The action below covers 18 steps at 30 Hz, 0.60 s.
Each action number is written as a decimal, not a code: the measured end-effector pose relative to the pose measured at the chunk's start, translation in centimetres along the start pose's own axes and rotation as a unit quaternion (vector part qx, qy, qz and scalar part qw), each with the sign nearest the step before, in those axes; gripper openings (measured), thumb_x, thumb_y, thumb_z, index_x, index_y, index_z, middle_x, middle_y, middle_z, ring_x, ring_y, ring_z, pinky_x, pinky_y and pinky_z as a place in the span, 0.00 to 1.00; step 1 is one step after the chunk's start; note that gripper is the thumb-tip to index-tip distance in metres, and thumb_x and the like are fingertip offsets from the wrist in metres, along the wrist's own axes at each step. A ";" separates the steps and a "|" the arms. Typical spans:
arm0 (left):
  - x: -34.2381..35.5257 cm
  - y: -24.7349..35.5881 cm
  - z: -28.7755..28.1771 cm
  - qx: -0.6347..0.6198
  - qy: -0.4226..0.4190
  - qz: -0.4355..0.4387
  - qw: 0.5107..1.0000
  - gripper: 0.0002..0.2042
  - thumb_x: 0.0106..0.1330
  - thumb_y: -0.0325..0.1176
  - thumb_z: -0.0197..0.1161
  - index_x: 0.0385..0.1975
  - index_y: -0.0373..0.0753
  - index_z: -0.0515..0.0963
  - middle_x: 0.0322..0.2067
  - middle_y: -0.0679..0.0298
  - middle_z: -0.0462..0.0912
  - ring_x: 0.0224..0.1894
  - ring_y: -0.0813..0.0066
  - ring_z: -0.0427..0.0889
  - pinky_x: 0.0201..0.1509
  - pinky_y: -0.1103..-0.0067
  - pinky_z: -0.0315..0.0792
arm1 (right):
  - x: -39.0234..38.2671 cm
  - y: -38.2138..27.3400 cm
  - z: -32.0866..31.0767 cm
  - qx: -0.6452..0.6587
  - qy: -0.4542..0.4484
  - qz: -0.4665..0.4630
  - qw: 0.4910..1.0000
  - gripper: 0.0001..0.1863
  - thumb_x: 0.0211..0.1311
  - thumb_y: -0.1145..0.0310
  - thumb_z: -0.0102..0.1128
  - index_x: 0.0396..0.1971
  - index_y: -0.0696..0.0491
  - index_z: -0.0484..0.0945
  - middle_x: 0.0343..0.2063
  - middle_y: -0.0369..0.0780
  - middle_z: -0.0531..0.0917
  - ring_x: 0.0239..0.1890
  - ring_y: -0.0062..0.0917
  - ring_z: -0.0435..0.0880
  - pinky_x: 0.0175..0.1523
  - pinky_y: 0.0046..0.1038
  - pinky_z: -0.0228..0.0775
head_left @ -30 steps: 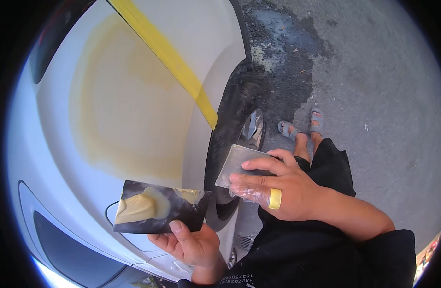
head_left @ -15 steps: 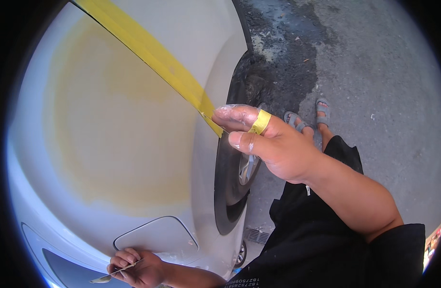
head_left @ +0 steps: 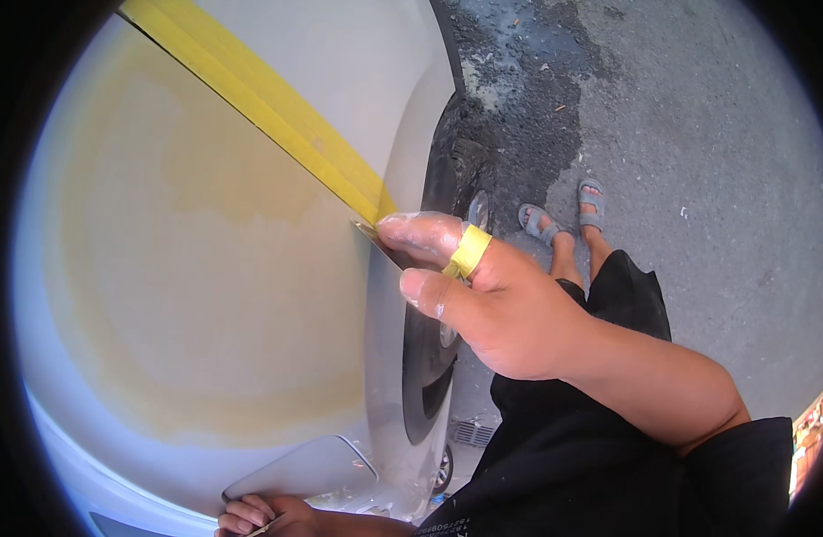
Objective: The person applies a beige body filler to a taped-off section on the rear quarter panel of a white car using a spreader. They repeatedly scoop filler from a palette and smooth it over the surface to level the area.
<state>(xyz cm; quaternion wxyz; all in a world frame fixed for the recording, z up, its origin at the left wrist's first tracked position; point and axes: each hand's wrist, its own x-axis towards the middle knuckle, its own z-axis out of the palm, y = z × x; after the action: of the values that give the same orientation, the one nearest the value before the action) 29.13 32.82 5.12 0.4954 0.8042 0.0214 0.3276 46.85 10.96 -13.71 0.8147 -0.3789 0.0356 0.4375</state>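
By flat yellow tape strip (head_left: 259,107), lower end: right hand (head_left: 492,295) pinching thin grey blade (head_left: 372,236); panel contact unclear.
Left hand (head_left: 266,514): well below tape, fingers curled on thin edge-on sheet (head_left: 265,526).
White curved car panel (head_left: 398,85): taped; yellow-ringed matte patch (head_left: 223,286) below tape shows no fresh coat, looks unfinished.

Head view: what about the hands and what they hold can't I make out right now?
All in the head view:
Left hand: partly cut off by the lower edge.
Its thin sheet: only a sliver shows above that edge.
Thin plate in the right hand: nearly edge-on, so its faces barely show.
Whether the plate touches the white panel: too fine to tell.
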 end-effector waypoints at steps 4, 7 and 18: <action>0.0 0.0 0.0 0.002 0.000 0.001 1.000 0.12 0.65 0.29 0.48 0.45 0.27 0.64 0.30 0.60 0.62 0.30 0.73 0.61 0.32 0.81 0.59 | -0.4 -0.5 1.3 -0.110 0.019 0.032 0.993 0.22 0.67 0.69 0.50 0.59 0.59 0.66 0.47 0.40 0.76 0.41 0.16 0.75 0.48 0.21 0.68; 0.1 -0.1 0.4 0.013 -0.002 0.006 1.000 0.13 0.66 0.29 0.48 0.44 0.27 0.64 0.30 0.60 0.63 0.31 0.73 0.62 0.33 0.81 0.60 | -1.4 0.2 2.4 -0.203 0.057 -0.053 0.976 0.23 0.65 0.69 0.51 0.59 0.57 0.67 0.45 0.46 0.77 0.43 0.28 0.79 0.50 0.28 0.69; -0.1 -0.2 0.1 0.020 0.011 0.000 1.000 0.12 0.66 0.29 0.47 0.44 0.28 0.63 0.31 0.59 0.63 0.32 0.72 0.63 0.35 0.80 0.61 | -0.1 -0.4 0.3 -0.054 0.016 0.030 0.998 0.22 0.67 0.70 0.49 0.59 0.61 0.64 0.49 0.41 0.76 0.46 0.18 0.74 0.54 0.23 0.65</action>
<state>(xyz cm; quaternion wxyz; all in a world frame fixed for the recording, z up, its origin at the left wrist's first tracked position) 29.14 32.84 4.90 0.4789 0.8103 0.0340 0.3359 47.03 10.98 -13.20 0.7788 -0.4283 0.0361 0.4569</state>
